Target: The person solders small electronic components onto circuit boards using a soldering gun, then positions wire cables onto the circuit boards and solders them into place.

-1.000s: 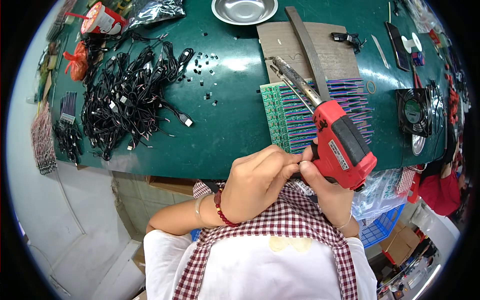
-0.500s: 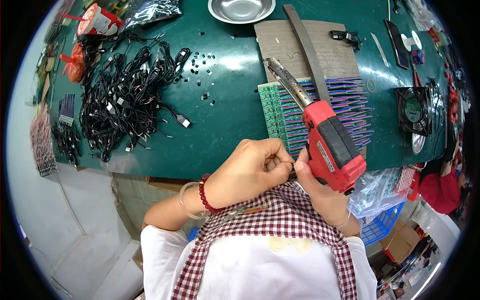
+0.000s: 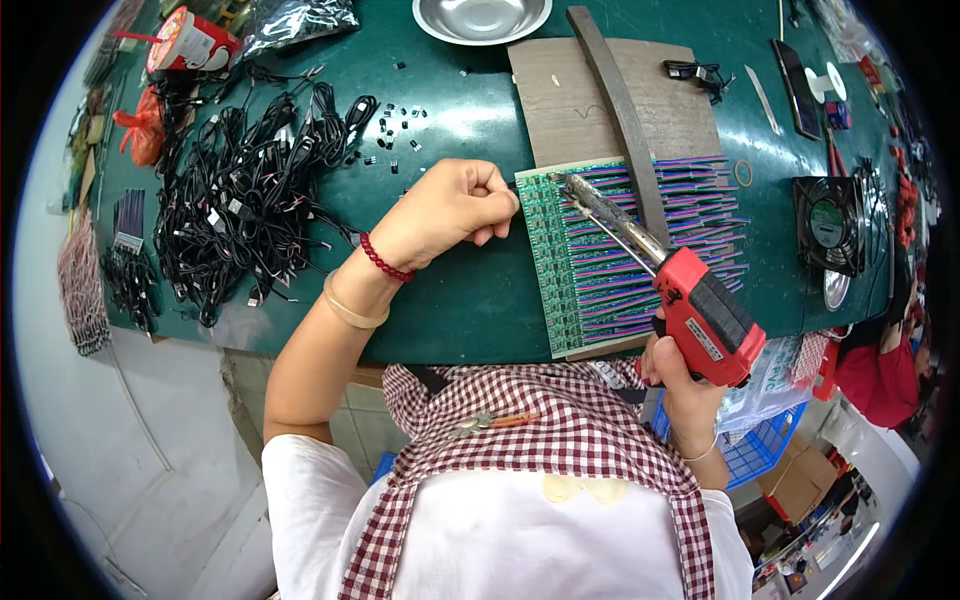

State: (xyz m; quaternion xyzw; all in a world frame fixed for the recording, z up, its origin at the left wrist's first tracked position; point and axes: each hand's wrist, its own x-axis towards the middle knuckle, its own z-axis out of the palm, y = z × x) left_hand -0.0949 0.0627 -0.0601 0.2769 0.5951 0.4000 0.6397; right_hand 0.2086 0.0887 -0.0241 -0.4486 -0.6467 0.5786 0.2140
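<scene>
My right hand (image 3: 685, 390) is wrapped round the grip of a red and black soldering gun (image 3: 708, 318). Its long, darkened metal tip reaches over the top left part of a panel of small green circuit boards (image 3: 548, 265). Rows of blue, pink and black wires (image 3: 655, 265) run rightward from these boards. At the panel's upper left edge, my left hand (image 3: 455, 205) is closed in a pinch. A tiny dark piece shows at its fingertips, too small to name for certain. A grey bar (image 3: 620, 120) lies across the wires and the brown board (image 3: 560, 95) beneath.
A heap of black USB cables (image 3: 250, 200) covers the table's left side, with small black components (image 3: 400, 125) scattered beside it. A metal bowl (image 3: 482, 20) stands at the back. On the right are a black fan (image 3: 828, 225), a white spool (image 3: 825, 83) and a phone-like black slab (image 3: 795, 90).
My hands, together near the table's front edge before, are now apart. The left has moved up to the panel's edge; the soldering gun has shifted down and right, its tip now over the boards.
</scene>
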